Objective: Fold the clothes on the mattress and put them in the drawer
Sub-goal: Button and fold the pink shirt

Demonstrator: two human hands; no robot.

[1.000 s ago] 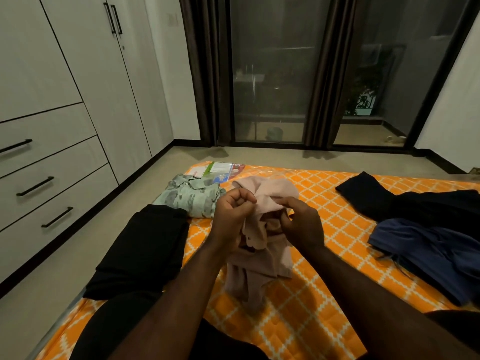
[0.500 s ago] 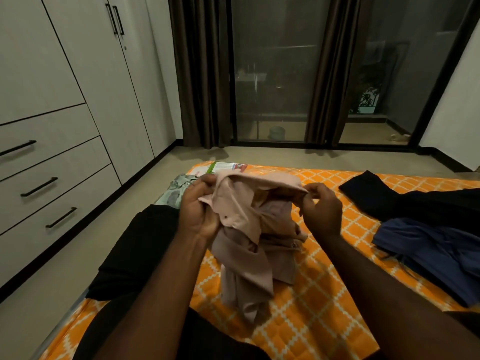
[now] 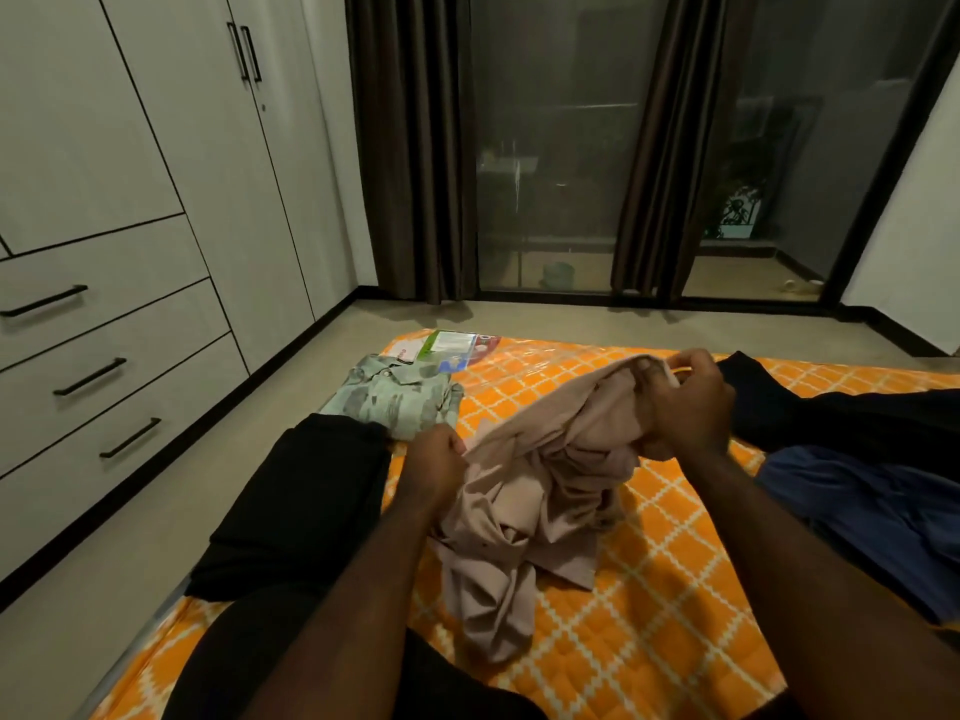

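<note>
The crumpled pale pink cloth shirt lay mid-way along the orange checked mattress. The left hand pinched its edge nearer the mattress's left side. The right hand gripped its other end farther up, so the edge ran slanted between them.

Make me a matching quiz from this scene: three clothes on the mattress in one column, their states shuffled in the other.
Column one:
1. pink shirt
2. green patterned shirt
3. blue garment

Column two:
A. lies folded near the far left corner of the mattress
B. lies unfolded at the right
C. gripped by the left hand and right hand

Pairs: 1-C, 2-A, 3-B
</note>
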